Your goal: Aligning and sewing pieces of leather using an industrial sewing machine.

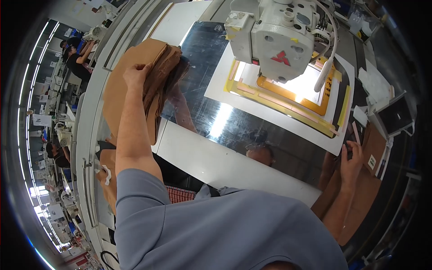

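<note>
At ten o'clock, the left grip [137,74] pinches brown sheets [119,92], likely steadying them; whether the right grip [352,161], at three, holds anything, I can't tell.

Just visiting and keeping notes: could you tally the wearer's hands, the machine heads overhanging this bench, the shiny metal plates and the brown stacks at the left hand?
Hands: 2 (left hand, right hand)
Machine head: 1
Shiny plate: 1
Brown stack: 1
Total: 5
</note>
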{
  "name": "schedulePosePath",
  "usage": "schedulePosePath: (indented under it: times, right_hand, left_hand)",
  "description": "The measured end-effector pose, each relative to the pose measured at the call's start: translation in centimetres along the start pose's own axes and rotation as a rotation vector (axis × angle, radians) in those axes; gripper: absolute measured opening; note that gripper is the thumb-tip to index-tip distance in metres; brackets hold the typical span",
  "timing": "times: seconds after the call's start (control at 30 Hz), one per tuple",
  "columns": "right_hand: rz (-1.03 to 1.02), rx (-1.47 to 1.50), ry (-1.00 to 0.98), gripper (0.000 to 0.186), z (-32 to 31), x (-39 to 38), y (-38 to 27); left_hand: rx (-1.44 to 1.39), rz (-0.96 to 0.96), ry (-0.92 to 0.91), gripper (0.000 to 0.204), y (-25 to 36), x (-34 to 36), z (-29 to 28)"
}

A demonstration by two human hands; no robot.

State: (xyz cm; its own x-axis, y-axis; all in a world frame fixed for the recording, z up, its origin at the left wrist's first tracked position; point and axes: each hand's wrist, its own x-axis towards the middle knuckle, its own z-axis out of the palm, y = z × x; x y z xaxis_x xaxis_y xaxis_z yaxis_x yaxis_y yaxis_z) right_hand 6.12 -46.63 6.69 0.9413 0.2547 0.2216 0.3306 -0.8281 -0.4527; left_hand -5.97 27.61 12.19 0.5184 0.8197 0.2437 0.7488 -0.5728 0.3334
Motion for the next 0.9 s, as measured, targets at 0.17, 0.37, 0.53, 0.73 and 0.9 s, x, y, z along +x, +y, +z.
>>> schedulePosePath:
  times: [0.17, 0.37, 0.53, 0.73, 0.9]
  right_hand:
    - [-0.100, -0.012, 0.009, 0.021, -0.2, 0.5, -1.8]
    - [-0.097, 0.043, -0.057, 0.018, -0.5, -0.5, -2.6]
    - [-0.161, -0.005, -0.076, 0.017, -0.4, -1.3, -3.3]
    - [-0.115, 0.082, -0.119, 0.015, 0.1, -1.8, -4.4]
    - [-0.184, 0.097, -0.146, 0.015, 0.5, -1.6, -5.1]
  left_hand:
    - [-0.035, -0.047, -0.152, 0.040, 0.4, 2.5, -0.7]
    - [0.015, 0.007, -0.103, 0.029, 0.2, 3.1, -0.2]
    - [0.119, 0.044, -0.040, 0.023, 0.3, 4.0, 0.6]
    - [-0.032, -0.047, 0.021, 0.028, 0.3, 3.6, 0.9]
    - [0.041, 0.032, -0.147, 0.028, -0.5, 5.4, 0.7]
